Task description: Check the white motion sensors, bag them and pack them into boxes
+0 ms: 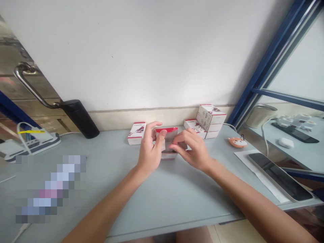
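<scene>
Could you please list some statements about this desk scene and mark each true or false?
1. The left hand and right hand are both at a small box. True.
2. That small box is closed. False: it is open.
3. The black cylinder stands right of the stacked boxes. False: it stands to their left.
4. The orange object lies between the stacked boxes and the phone. True.
5. The phone lies screen down. False: its screen faces up.

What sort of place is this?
Probably a desk workspace, home or office unclear: a grey flat-topped table, stacked white-and-red cardboard boxes and a dark-screened rectangular phone.
</scene>
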Demonstrator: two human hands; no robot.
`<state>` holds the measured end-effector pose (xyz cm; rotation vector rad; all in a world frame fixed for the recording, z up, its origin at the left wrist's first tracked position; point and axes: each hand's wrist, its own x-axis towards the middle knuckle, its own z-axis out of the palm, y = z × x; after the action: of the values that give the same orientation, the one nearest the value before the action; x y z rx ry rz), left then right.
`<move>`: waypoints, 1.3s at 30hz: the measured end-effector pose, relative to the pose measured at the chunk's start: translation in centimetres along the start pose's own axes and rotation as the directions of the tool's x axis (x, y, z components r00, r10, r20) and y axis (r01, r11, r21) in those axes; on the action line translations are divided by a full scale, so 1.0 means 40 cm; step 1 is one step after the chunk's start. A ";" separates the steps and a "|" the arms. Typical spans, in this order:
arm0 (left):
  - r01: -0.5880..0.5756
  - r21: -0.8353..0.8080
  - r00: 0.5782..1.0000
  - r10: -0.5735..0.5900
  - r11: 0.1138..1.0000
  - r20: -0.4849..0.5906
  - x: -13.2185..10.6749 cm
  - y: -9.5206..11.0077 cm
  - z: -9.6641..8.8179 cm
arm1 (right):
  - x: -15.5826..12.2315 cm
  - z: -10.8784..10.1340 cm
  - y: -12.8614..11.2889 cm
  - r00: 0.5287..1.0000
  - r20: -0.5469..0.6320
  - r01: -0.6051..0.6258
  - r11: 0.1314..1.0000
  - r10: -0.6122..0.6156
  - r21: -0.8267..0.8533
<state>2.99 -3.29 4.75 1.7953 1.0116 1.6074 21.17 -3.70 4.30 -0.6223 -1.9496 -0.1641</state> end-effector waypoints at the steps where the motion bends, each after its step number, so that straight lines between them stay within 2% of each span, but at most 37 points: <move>1: 0.001 0.001 1.000 -0.001 1.000 -0.001 0.000 0.001 0.000 | 0.002 -0.002 0.001 1.000 0.008 0.016 1.000 -0.016 0.008; 8: 0.038 -0.023 0.998 -0.037 0.999 0.043 -0.005 0.002 0.001 | 0.008 -0.021 0.004 0.989 0.143 0.023 0.999 -0.026 0.022; 11: 0.032 -0.004 0.998 -0.032 0.999 0.045 -0.006 0.002 0.002 | 0.006 -0.025 -0.005 0.986 0.166 0.009 0.999 -0.015 0.032; 14: 0.071 -0.062 0.996 -0.067 0.996 0.059 -0.005 0.004 0.003 | 0.002 -0.025 -0.015 0.983 0.184 -0.016 0.998 0.005 0.056; 17: 0.107 -0.109 0.992 -0.099 0.988 0.078 -0.003 0.006 0.003 | -0.002 -0.023 -0.021 0.984 0.176 -0.039 0.996 0.025 0.075; 23: 0.069 -0.059 0.997 -0.067 0.996 0.037 0.001 0.002 0.002 | -0.003 -0.014 -0.023 0.991 0.128 -0.035 0.996 0.024 0.084; 31: 0.076 -0.075 0.996 -0.073 0.994 0.047 0.005 -0.003 -0.002 | -0.016 0.000 -0.030 0.988 0.096 -0.134 0.986 0.125 0.099; 34: 0.070 -0.041 0.997 -0.070 0.997 0.023 0.008 -0.006 -0.004 | -0.021 0.004 -0.026 0.992 0.088 -0.100 0.994 0.096 0.049; 37: 0.040 -0.008 0.999 -0.040 0.999 -0.004 0.010 -0.010 -0.005 | -0.023 0.006 -0.018 0.994 0.104 -0.011 0.999 0.015 -0.044; 39: 0.043 -0.016 0.999 -0.043 0.999 0.025 0.010 -0.013 -0.006 | -0.023 0.006 -0.012 0.990 0.141 0.039 0.994 -0.025 -0.098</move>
<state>2.67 -2.69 4.59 1.7661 1.0164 1.5601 21.05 -4.34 3.44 -0.6845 -2.0972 -0.2456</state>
